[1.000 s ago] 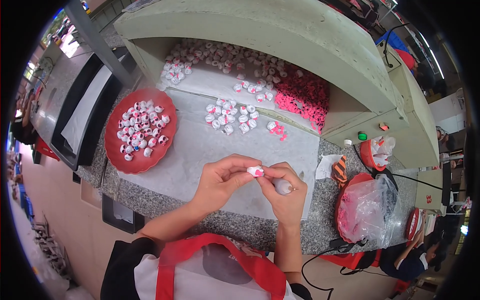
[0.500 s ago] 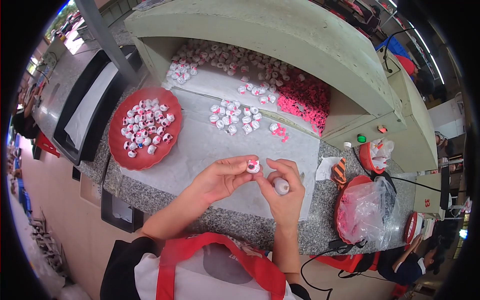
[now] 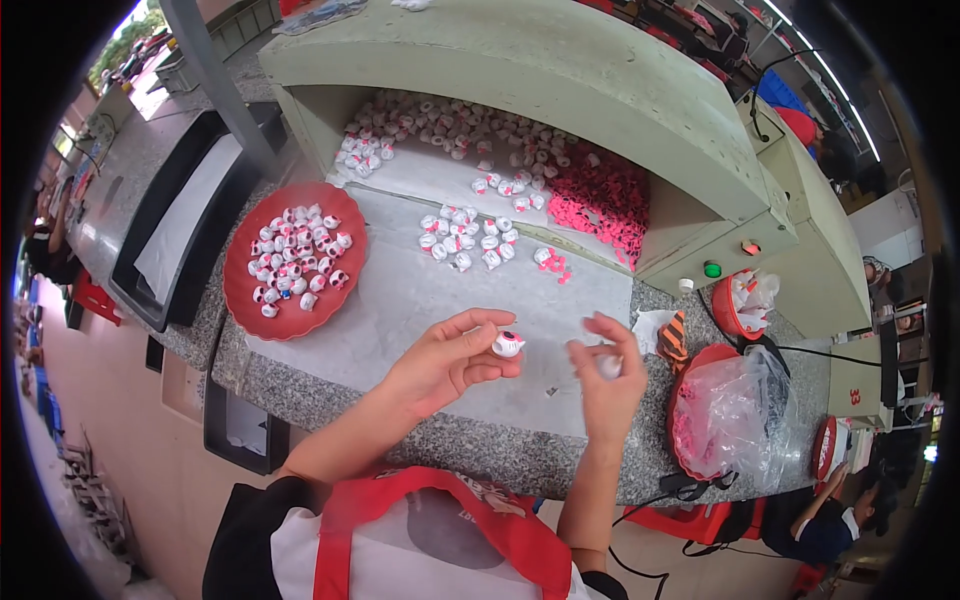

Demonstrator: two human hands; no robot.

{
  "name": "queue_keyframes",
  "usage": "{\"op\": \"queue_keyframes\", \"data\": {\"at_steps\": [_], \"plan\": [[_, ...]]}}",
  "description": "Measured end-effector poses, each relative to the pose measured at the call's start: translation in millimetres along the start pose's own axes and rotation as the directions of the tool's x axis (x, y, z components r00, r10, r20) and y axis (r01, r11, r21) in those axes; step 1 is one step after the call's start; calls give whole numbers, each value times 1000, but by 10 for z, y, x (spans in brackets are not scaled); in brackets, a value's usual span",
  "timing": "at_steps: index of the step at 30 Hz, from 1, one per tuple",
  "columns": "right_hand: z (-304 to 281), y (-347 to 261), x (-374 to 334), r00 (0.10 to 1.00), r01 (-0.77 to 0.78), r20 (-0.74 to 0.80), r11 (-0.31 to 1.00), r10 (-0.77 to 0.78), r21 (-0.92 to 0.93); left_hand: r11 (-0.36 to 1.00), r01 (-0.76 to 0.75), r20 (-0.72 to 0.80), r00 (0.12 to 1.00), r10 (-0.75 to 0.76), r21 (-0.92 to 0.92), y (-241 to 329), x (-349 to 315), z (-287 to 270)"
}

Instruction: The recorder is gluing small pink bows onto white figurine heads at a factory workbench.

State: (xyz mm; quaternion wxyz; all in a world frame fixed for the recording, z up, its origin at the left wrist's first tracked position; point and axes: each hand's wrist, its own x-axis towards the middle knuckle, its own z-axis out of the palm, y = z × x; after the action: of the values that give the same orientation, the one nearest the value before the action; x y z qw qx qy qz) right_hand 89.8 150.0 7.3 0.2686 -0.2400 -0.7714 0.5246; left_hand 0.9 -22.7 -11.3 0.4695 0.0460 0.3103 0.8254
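Two hands in use. One white head-shaped piece (image 3: 508, 345) is held in the left hand (image 3: 438, 366), pinched between thumb and fingers, hand partly curled; piece is raised over the white sheet (image 3: 400, 300) on the granite counter (image 3: 300, 388). Its dark-and-pink marking is turned up; piece is close to round, so long axis only weakly shown, roughly left to right. One pale bottle (image 3: 608, 367) is gripped in the right hand (image 3: 616, 390), fingers half bent, thumb and forefinger parted, clear of the piece; bottle is blurred, its long axis cannot be told.

Counts: one red plate (image 3: 325, 308) at left, loaded with thirty-odd pieces, overlapping, exact number not readable. Roughly eighteen white pieces (image 3: 456, 240) are grouped on the sheet, one more set just right of them, beside about half a dozen pink bits (image 3: 560, 270). Many more pieces and a pink heap (image 3: 600, 205) are piled under the hood (image 3: 540, 70), too many to count. At right: one striped orange-black wrap (image 3: 674, 340), one red cup (image 3: 723, 305), one red bowl (image 3: 715, 354) partly covered by a clear bag (image 3: 745, 410).
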Motion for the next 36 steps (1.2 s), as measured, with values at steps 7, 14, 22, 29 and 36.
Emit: {"op": "queue_keyframes", "data": {"at_steps": [7,14,22,29,36], "plan": [[-624,1219,360,970,-213,-244,547,18,-810,923,272,-42,955,-294,-273,-147,168,111],[-395,391,-7,992,-127,31,988,125,89,903,330,-86,927,-365,-274,-320,363,129],[-285,26,-48,858,-25,505,974,-94,224,965,262,94,960,-264,29,-384,282,6],[-601,83,60,961,85,-182,847,-209,-525,936,326,145,940,-307,-133,-228,247,132],[20,-141,-260,975,42,204,974,-88,223,988,144,14,989,-145,55,-209,101,209]]}}
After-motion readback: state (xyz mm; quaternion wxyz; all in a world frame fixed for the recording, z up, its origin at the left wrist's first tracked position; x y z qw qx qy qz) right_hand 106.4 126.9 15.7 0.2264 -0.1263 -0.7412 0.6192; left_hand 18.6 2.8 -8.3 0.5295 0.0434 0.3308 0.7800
